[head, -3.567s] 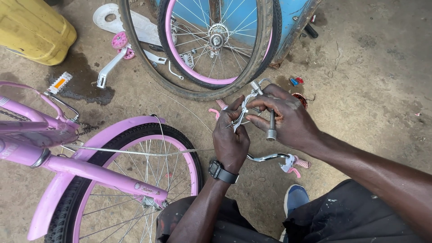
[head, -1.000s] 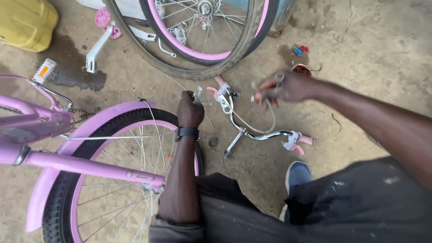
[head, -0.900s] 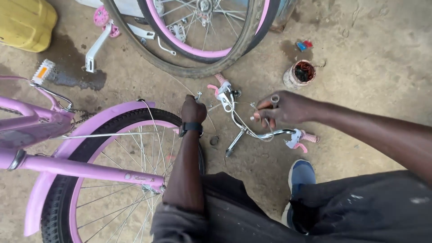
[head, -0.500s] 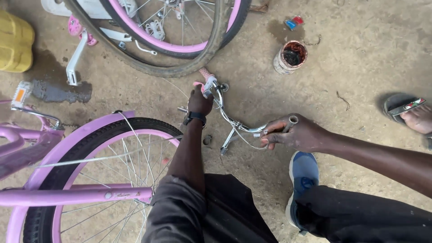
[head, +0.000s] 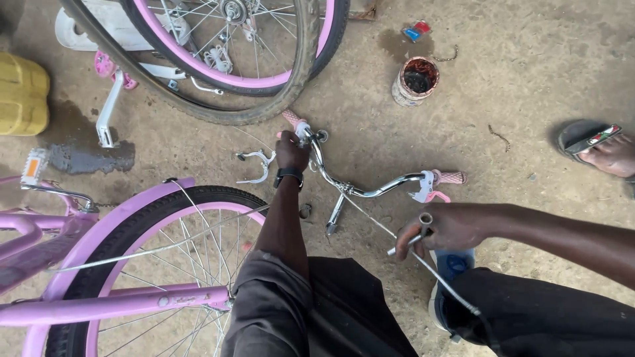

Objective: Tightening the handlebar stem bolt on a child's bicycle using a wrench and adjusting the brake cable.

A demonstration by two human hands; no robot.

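From the head camera, looking down, a chrome handlebar (head: 370,188) with pink grips lies on the bare concrete floor (head: 529,86), its stem pointing back toward the person. The left hand (head: 292,149), a black watch on its wrist, is closed around the handlebar's far end, just below the pink grip (head: 292,119) and beside the brake lever clamp there. The right hand (head: 442,229) is curled shut around a small metal tool (head: 411,238) with a tubular socket head that sticks up above the knuckles; the same hand lies against a thin brake cable (head: 423,268), which runs from the handlebar's middle down past the person's knee. Whether the fingers also pinch the cable cannot be told. The other pink grip (head: 451,177) and its white lever lie just above the right hand, apart from it.

A loose chrome brake caliper (head: 254,165) lies on the floor just left of the left hand. At the lower left stands a pink bicycle frame, its wheel (head: 165,264) with a black tyre and pink rim beside the left forearm. A second pink-rimmed wheel (head: 231,46) lies near the top edge, with a worn bare tyre (head: 264,109) around it and a white training-wheel bracket (head: 109,112) alongside. A rusty tin (head: 415,80) holding dark matter stands on the floor beyond the handlebar. A yellow jerrycan (head: 23,102) sits at the left edge, and another person's foot in a sandal (head: 598,149) shows at the right edge. The person's own blue shoe (head: 453,264) lies below the right hand.
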